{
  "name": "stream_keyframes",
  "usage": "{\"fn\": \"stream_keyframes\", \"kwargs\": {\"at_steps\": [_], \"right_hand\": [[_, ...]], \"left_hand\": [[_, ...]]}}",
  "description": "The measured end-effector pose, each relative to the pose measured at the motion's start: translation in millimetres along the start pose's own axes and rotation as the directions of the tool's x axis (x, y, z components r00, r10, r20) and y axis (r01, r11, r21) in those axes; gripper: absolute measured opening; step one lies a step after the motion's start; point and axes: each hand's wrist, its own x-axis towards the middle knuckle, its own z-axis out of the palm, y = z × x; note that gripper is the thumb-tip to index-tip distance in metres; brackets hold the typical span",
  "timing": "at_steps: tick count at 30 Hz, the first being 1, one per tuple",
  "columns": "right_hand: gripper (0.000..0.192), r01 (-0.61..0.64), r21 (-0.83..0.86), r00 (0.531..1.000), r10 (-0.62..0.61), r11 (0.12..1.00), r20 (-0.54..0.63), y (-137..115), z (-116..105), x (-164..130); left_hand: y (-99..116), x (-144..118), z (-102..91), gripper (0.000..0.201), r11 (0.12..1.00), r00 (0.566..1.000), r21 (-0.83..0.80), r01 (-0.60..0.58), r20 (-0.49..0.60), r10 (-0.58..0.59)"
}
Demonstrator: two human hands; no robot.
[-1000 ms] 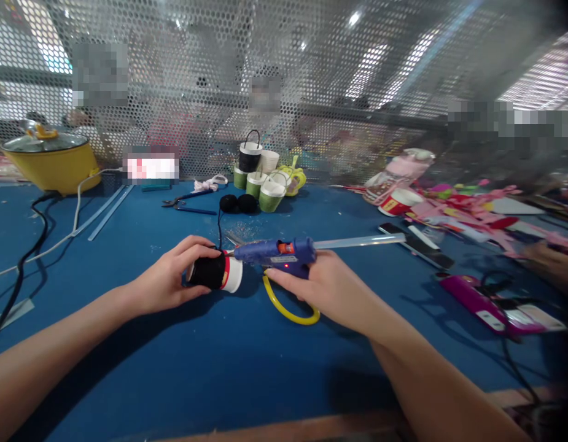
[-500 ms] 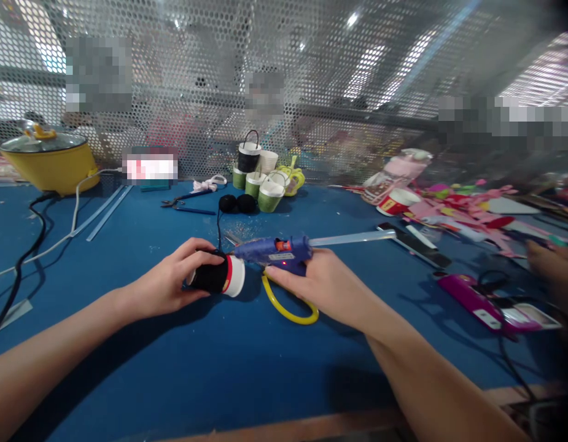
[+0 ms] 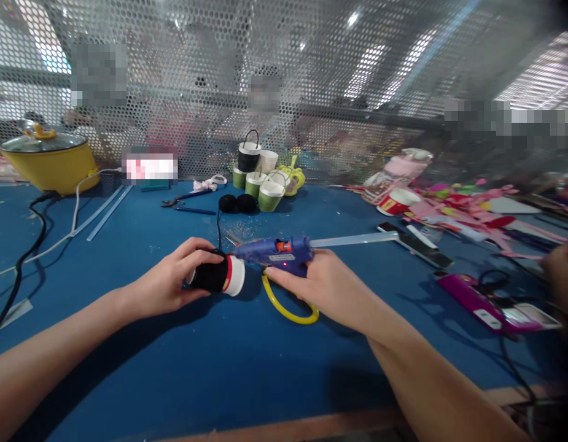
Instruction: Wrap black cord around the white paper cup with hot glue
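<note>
My left hand (image 3: 182, 276) is wrapped round a paper cup (image 3: 236, 276) lying on its side, its wall mostly covered in black yarn, with a red band and white rim showing. A strand of yarn runs back from the cup to two black yarn balls (image 3: 237, 203). My right hand (image 3: 323, 279) grips a blue glue gun (image 3: 272, 252) with a small red light lit. Its nozzle is at the cup's upper edge; whether it touches is hard to see. A clear glue stick (image 3: 352, 239) sticks out of the gun's back. Below lies a yellow scissor handle (image 3: 288, 312), partly hidden.
Green and black wrapped cups (image 3: 269, 195) stand at the back, with pliers (image 3: 186, 204) left of them. A yellow pot (image 3: 53, 162) is at far left. On the right are a phone (image 3: 415, 245), a purple power strip (image 3: 472, 301), pink scraps and another person's hand (image 3: 562, 273).
My hands, the cup and the glue gun are almost still. At the right edge, the other person's hand has shifted further right.
</note>
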Motion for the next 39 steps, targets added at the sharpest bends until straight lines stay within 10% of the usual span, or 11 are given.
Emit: {"fn": "stream_keyframes", "kwargs": {"at_steps": [26,39], "right_hand": [[0.027,0.052,-0.021,0.994,-0.05,0.998,0.097,-0.1,3.7,-9.7],[0.02,0.024,-0.061,0.993,-0.016,0.998,0.116,-2.3,1.8,-7.3]], "left_hand": [[-10.9,1.9,2.2,0.047,0.943,0.958,-0.194,0.27,-0.043,-0.284],[-10.1,1.2,2.1,0.046,0.956,0.97,-0.182,0.228,-0.048,-0.24]]}}
